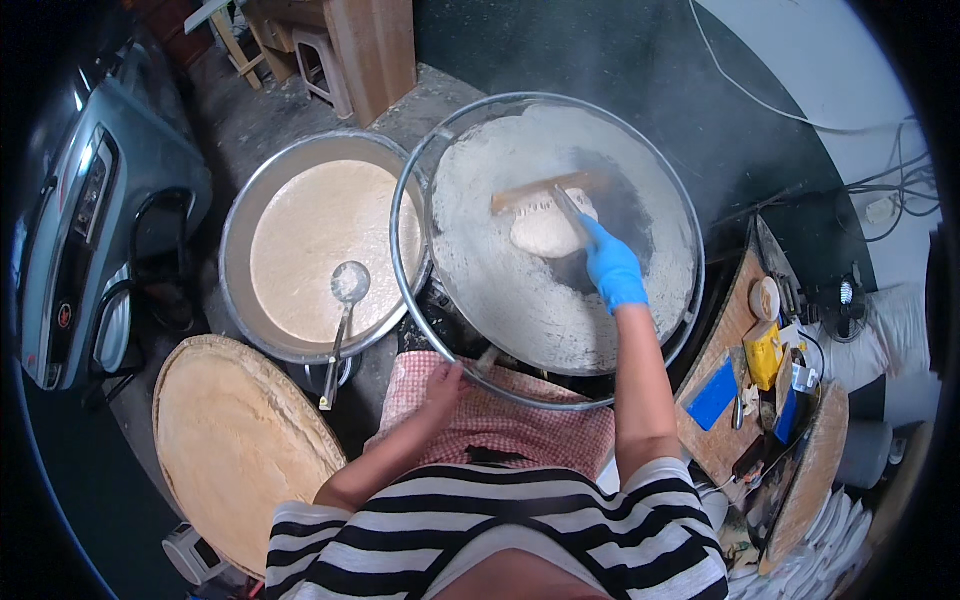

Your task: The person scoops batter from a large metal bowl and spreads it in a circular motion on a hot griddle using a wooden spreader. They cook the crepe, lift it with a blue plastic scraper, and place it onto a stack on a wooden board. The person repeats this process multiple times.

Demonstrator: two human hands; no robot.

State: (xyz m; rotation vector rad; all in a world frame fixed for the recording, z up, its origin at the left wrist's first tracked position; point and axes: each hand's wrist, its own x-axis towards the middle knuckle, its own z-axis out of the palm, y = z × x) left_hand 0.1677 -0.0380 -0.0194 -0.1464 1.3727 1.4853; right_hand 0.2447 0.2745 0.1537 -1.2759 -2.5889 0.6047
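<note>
My right hand (pixel 614 268), in a blue glove, grips the handle of a wooden batter spreader (pixel 520 196). Its flat blade lies across a round griddle (pixel 632 200), against a thick pale pool of batter (pixel 543 236). A thin whitish layer (pixel 480 265) covers most of the griddle, with dark surface showing around the middle and right; steam rises. Bare and with curled fingers, my left hand (pixel 446 384) is at the near-left edge of the metal ring (pixel 404 270) around the griddle, and seems closed on it. Its fingertips are partly hidden.
Left of the griddle stands a large metal pot (pixel 238 290) of batter, a ladle (pixel 344 310) resting in it. Nearer lies a stack of round flatbreads (pixel 240 450). A silvery vehicle (pixel 80 250) stands far left. Cluttered wooden boards (pixel 720 310) and cables are at right.
</note>
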